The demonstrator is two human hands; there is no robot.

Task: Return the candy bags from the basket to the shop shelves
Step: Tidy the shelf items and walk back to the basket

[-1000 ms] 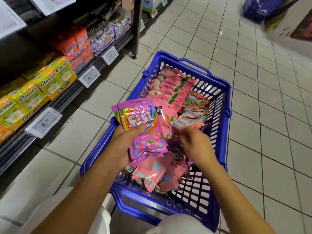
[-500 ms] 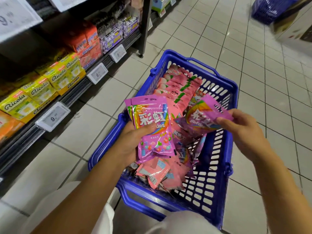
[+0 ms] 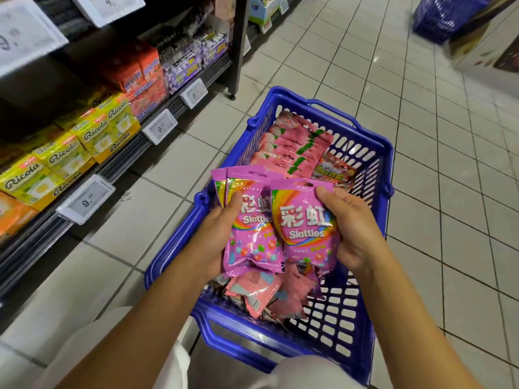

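Note:
A blue plastic basket [image 3: 362, 327] stands on the tiled floor below me. My left hand [image 3: 216, 237] grips a small stack of purple Skittles bags [image 3: 250, 242] above the basket, thumb on the front. My right hand [image 3: 351, 228] holds another purple Skittles bag [image 3: 304, 228] by its right edge, laid partly over the stack. Inside the basket lie a row of pink peach-candy bags [image 3: 292, 144], a red QQ candy bag [image 3: 331, 171] and several loose pink bags [image 3: 258, 293] under my hands.
Shop shelves run along the left with yellow Ricola boxes [image 3: 64, 155], orange-red boxes [image 3: 140, 77], purple boxes [image 3: 182, 66] and white price tags [image 3: 87, 199]. A second blue basket [image 3: 438, 18] stands far right beside a white display unit [image 3: 488, 49].
My right hand has lifted a further purple Skittles bag out of the basket and brought it left against the stack in my left hand. The view has shifted slightly.

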